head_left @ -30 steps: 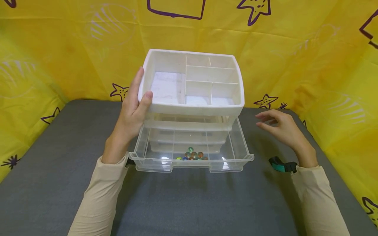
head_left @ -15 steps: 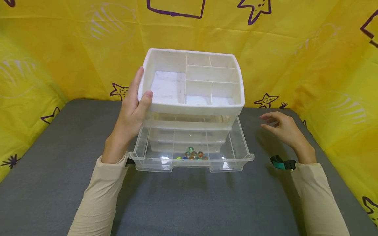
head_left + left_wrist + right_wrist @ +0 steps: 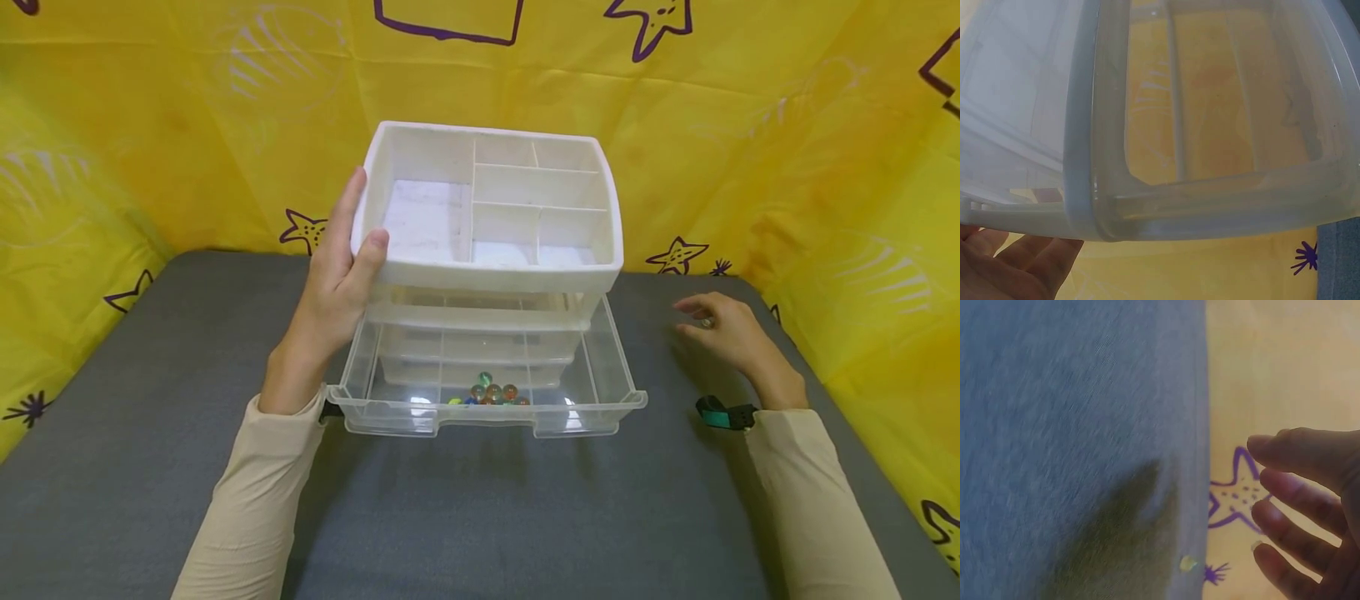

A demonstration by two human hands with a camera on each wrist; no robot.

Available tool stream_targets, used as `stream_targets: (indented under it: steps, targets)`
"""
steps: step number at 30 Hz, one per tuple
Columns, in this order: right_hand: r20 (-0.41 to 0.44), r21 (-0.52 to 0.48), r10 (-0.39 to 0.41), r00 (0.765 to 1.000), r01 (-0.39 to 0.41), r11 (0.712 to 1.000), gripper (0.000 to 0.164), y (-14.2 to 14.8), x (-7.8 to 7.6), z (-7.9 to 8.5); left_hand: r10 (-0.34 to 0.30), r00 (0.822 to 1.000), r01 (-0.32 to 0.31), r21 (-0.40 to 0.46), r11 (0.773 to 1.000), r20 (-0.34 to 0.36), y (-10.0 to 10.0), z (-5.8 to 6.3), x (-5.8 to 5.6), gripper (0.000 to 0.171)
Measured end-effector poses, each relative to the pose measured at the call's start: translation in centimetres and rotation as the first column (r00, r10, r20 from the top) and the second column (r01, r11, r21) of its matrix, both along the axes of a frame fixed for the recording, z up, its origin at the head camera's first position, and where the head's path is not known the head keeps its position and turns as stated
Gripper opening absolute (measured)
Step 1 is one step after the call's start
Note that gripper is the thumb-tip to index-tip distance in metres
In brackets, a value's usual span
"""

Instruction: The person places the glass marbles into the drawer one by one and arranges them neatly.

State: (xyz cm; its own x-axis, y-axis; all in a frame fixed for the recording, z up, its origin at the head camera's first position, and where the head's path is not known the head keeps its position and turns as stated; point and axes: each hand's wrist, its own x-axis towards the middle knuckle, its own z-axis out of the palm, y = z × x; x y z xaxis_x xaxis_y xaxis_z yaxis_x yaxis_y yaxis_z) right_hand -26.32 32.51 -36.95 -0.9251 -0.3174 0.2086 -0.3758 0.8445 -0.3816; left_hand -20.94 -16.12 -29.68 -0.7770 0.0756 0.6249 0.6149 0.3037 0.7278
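Note:
My left hand point(image 3: 326, 283) grips the left side of a white plastic drawer organizer point(image 3: 491, 279), thumb over its rim, fingers along the outer wall. Its top tray is divided into compartments. A clear drawer point(image 3: 487, 421) is pulled out toward me, with several coloured glass marbles point(image 3: 493, 393) near its front. In the left wrist view, the translucent organizer point(image 3: 1216, 200) fills most of the picture above the left hand point(image 3: 1016, 269). To the right, my right hand point(image 3: 731, 333) hovers over the table, fingers loosely bent. A small marble point(image 3: 707, 322) shows between its thumb and fingers, apparently beyond them.
A grey cloth covers the table point(image 3: 480, 517). Yellow curtains point(image 3: 480, 92) with purple starfish drawings stand behind and at both sides. In the right wrist view, a small pale, glassy thing point(image 3: 1188, 563) lies near the table's far edge. A dark wrist strap point(image 3: 723, 414) is on the right wrist.
My right hand has drifted right and slightly toward me, and the small marble has come into sight by its fingers. The left hand, organizer and drawer stay in place.

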Motion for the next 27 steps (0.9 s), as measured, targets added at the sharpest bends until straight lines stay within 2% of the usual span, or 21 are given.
stream_targets:
  steps: [6, 18, 27]
  targets:
    - [0.035, 0.044, -0.009, 0.999, 0.008, 0.999, 0.032, 0.9, -0.4, -0.7, 0.009, 1.000, -0.009, -0.005, 1.000, -0.008, 0.0, 0.0, -0.1, 0.062]
    - [0.093, 0.115, -0.007, 0.996, -0.004, 0.993, 0.040, 2.4, -1.0, -1.7, 0.015, 1.000, -0.015, -0.006, 1.000, 0.020, 0.0, 0.0, 0.0, 0.063]
    - [0.094, 0.088, -0.036, 0.995, 0.028, 0.996, 0.040, 3.2, -1.4, -2.4, 0.017, 1.000, -0.017, -0.004, 1.000, 0.024, 0.0, 0.0, 0.1, 0.063]
